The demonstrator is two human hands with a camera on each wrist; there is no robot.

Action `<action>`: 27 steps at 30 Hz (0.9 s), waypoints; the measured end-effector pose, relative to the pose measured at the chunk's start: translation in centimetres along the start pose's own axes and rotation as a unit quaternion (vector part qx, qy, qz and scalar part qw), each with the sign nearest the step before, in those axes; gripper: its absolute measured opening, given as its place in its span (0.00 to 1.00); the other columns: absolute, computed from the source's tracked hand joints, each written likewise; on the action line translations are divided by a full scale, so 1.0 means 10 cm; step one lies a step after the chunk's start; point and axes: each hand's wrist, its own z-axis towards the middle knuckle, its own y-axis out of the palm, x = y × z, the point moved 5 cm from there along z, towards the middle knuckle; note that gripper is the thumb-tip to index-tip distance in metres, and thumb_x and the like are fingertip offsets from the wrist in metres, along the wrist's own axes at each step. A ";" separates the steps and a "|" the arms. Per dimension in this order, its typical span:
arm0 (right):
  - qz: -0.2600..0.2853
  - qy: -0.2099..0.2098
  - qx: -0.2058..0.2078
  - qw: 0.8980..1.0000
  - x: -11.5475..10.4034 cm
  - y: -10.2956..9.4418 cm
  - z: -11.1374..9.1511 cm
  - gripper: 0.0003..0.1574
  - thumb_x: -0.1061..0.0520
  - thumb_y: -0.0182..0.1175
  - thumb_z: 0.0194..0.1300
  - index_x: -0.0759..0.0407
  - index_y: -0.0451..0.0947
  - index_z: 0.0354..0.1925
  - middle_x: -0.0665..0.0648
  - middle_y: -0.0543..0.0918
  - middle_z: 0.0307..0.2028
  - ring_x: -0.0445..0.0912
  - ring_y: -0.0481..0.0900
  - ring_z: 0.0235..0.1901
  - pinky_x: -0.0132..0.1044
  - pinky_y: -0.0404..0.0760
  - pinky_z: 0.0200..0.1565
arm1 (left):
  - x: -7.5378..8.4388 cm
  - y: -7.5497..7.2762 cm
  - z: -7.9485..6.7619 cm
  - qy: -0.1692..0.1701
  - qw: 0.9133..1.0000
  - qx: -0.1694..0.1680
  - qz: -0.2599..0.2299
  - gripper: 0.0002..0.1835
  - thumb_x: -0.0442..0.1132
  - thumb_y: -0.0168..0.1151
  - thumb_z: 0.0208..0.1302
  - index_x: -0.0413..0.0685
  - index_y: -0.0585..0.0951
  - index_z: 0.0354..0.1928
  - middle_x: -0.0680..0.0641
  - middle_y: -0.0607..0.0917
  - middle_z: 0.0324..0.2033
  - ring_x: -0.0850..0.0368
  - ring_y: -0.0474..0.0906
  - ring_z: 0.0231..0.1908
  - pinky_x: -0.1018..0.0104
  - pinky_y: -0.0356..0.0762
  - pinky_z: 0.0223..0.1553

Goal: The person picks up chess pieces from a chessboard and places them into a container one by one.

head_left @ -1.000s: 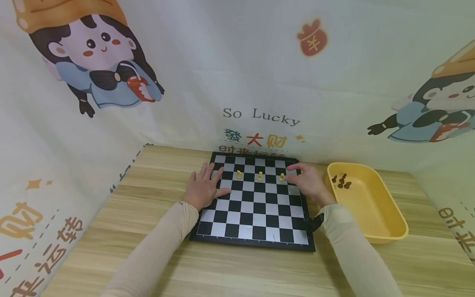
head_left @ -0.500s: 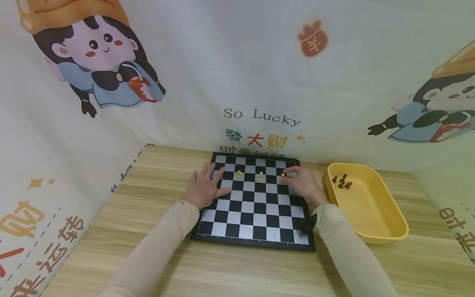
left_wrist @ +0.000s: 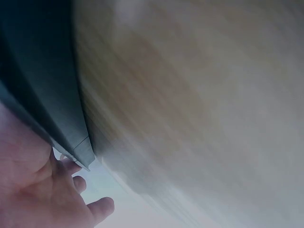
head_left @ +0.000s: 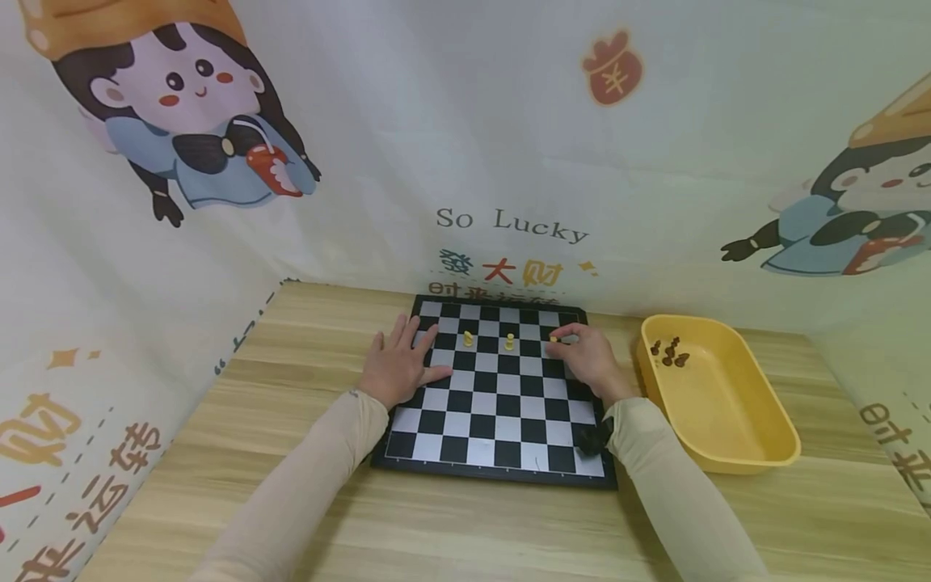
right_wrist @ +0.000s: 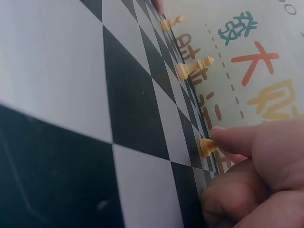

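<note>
The black-and-white chessboard (head_left: 483, 426) lies on the wooden table. Along its left edge rests my left hand (head_left: 396, 368), fingers spread, with the thumb over the squares; the left wrist view has this hand (left_wrist: 42, 194) beside the board's dark side (left_wrist: 52, 66). Thumb and index finger of my right hand (head_left: 595, 365) pinch a yellow chess piece (right_wrist: 205, 147) near the right edge. Its base shows at the board surface, while the fingers hide its upper part. Two more yellow pieces stand upright in the same row, one at left (head_left: 469, 339) and one in the middle (head_left: 510, 341).
To the right of the board stands a yellow plastic tub (head_left: 727, 404). Several brown chess pieces (head_left: 669, 353) are gathered at its far left corner. A printed cloth (head_left: 378, 162) hangs behind the table and down both sides.
My right hand has shifted slightly left, and its thumb and index finger have closed round the rightmost yellow chess piece. The left hand keeps its place on the board.
</note>
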 end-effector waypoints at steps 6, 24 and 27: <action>0.004 -0.008 0.002 1.000 -0.01 0.00 -0.02 0.16 0.54 0.65 0.70 0.60 0.81 0.53 0.62 0.82 0.52 0.50 0.73 0.40 0.37 0.69 0.37 | 0.00 0.01 -0.01 -0.002 1.000 -0.001 -0.014 0.44 0.72 0.39 0.73 0.54 0.55 0.81 0.38 0.54 0.81 0.40 0.46 0.82 0.36 0.58 0.75; -0.022 -0.030 0.003 0.999 -0.14 -0.11 -0.08 0.18 0.51 0.62 0.72 0.58 0.80 0.55 0.63 0.84 0.54 0.49 0.74 0.37 0.35 0.70 0.36 | -0.01 0.11 0.07 -0.001 1.000 -0.002 -0.008 0.44 0.72 0.38 0.73 0.55 0.54 0.82 0.39 0.52 0.81 0.40 0.43 0.82 0.35 0.56 0.76; -0.031 -0.053 -0.001 0.998 -0.22 -0.20 -0.13 0.19 0.51 0.60 0.73 0.60 0.79 0.56 0.65 0.84 0.55 0.50 0.74 0.40 0.36 0.70 0.38 | -0.03 0.10 0.05 -0.005 1.000 0.001 -0.005 0.44 0.72 0.39 0.73 0.55 0.54 0.82 0.39 0.53 0.81 0.40 0.44 0.82 0.36 0.57 0.76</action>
